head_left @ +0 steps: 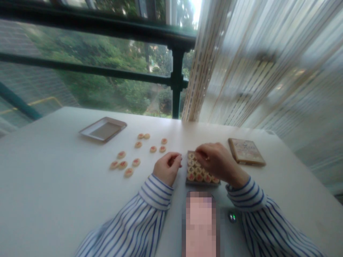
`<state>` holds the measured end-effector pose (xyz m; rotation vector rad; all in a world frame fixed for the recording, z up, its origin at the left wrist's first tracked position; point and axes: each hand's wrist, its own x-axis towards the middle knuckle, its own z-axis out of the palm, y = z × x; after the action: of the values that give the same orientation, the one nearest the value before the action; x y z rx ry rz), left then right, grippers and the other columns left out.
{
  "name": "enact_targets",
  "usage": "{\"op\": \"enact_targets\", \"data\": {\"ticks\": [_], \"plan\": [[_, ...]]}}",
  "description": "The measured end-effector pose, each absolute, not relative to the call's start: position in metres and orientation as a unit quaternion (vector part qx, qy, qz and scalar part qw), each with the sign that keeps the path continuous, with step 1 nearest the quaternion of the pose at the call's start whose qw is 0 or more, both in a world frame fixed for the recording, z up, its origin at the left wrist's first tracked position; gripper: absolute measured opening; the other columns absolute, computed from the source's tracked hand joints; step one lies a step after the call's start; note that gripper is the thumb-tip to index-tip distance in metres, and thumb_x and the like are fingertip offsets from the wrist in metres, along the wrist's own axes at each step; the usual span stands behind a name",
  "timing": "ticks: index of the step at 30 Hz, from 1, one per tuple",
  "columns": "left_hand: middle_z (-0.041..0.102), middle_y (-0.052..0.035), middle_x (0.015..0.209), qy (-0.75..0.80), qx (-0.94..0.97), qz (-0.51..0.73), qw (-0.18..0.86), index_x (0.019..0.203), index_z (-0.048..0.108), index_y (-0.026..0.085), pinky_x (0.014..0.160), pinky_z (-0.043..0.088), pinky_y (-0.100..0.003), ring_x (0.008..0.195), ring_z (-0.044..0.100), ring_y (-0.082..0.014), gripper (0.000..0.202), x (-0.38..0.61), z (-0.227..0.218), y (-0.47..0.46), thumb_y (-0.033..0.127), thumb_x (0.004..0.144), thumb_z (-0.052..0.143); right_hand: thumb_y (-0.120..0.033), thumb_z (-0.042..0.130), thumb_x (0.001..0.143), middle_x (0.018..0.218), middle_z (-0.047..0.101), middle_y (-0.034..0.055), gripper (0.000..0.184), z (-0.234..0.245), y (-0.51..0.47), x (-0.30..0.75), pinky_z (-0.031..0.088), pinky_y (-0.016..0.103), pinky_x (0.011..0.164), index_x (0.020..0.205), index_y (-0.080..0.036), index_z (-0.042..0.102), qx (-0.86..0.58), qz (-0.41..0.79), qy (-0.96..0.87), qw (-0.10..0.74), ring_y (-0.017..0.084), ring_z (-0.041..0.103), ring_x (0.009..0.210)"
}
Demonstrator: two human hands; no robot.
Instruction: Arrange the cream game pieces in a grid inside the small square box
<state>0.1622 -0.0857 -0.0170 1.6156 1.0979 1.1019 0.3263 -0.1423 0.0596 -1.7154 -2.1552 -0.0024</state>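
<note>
A small box (203, 183) on the white table holds rows of round xiangqi pieces (198, 177), some with red characters and some with dark ones. Over the back right part of this box hovers my right hand (218, 161), closed with its fingers bent down, hiding some pieces. Just left of the box, my left hand (167, 167) is curled with thumb and fingers together. I cannot make out what, if anything, either hand pinches. Further left, several loose xiangqi pieces (136, 162) with red markings lie scattered face up on the table.
A shallow rectangular tray (117, 132) lies at the back left of the table (53, 178). To the right is a flat box or lid (248, 151) with printed writing. A small dark object with a green light (232, 216) sits by my right sleeve. Beyond stand a green railing (177, 78) and a curtain (203, 64).
</note>
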Motion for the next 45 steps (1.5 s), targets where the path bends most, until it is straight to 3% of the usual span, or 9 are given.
{"op": "enact_targets", "data": {"ticks": [18,32,45], "plan": [[0.065,-0.0028,0.066,0.394,0.718,0.433,0.377,0.086,0.062,0.015,0.058,0.049,-0.024,0.061,0.061,-0.0139,0.023,0.155,-0.003,-0.094,0.035,0.077,0.053,-0.023,0.049,0.081,0.071,0.063,0.0023,0.013,0.062,-0.147,0.325,0.03,0.026,0.065,0.077,-0.017,0.059,-0.615,-0.044,-0.759,0.208,0.013,0.053,0.067],[0.068,-0.0046,0.075,0.386,0.748,0.44,0.314,0.087,0.064,0.015,0.06,0.05,-0.023,0.062,0.062,-0.0126,0.02,0.124,0.032,-0.107,0.03,0.078,0.054,-0.022,0.05,0.08,0.071,0.062,0.0018,0.011,0.063,-0.149,0.316,0.032,0.025,0.064,0.077,-0.018,0.06,-0.588,-0.023,-0.777,0.224,0.013,0.052,0.066],[0.067,-0.0034,0.065,0.468,0.677,0.503,0.264,0.082,0.065,0.016,0.056,0.052,-0.025,0.06,0.063,-0.0161,0.027,0.06,0.035,-0.079,0.039,0.07,0.059,-0.019,0.045,0.082,0.076,0.065,0.0035,0.018,0.082,-0.129,0.287,0.036,0.023,0.066,0.081,-0.017,0.063,-0.547,-0.004,-0.818,0.176,0.013,0.056,0.071]]}}
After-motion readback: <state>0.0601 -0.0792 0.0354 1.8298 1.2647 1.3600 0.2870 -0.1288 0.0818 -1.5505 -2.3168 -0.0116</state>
